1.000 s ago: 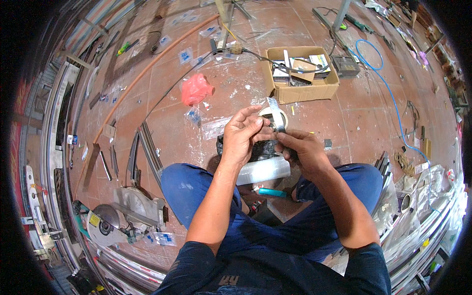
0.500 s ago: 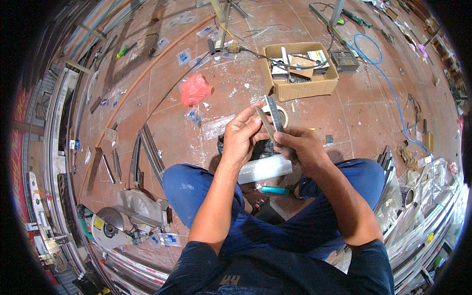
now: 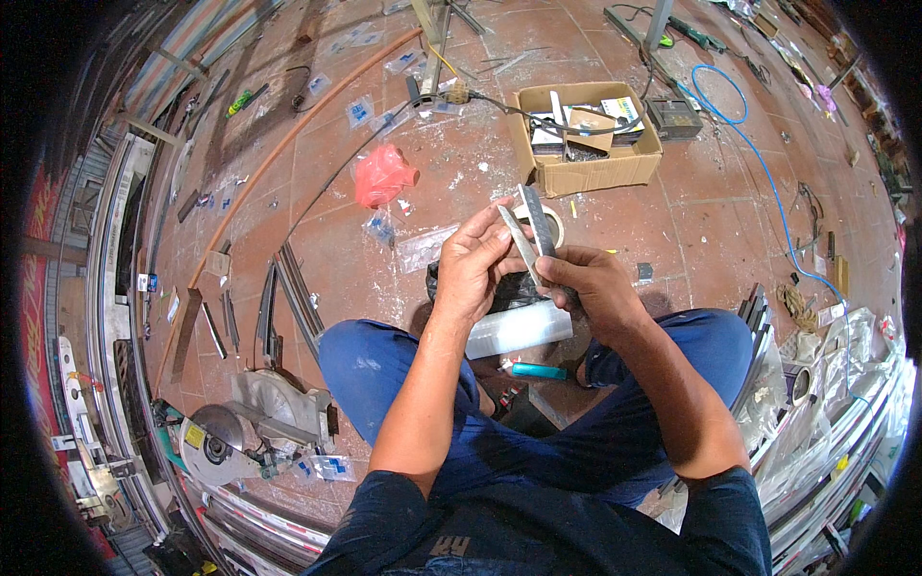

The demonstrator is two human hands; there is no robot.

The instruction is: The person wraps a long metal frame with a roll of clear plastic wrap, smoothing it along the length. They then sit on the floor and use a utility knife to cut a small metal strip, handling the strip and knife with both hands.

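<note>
We see a floor of reddish-brown tiles (image 3: 730, 226), dusty and paint-flecked. On it lie an open cardboard box (image 3: 586, 173) of small parts, a crumpled red plastic bag (image 3: 384, 176), a roll of tape (image 3: 549, 219), a looping blue cable (image 3: 768, 182), a circular saw (image 3: 252, 432), a long orange pipe (image 3: 288, 144) and several metal strips (image 3: 293, 298).

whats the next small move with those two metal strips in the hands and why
Probably bring the upper ends of the two metal strips together. The left hand and right hand pinch them low, where they meet, while the tops splay apart in a narrow V, so they look not yet aligned.
</note>
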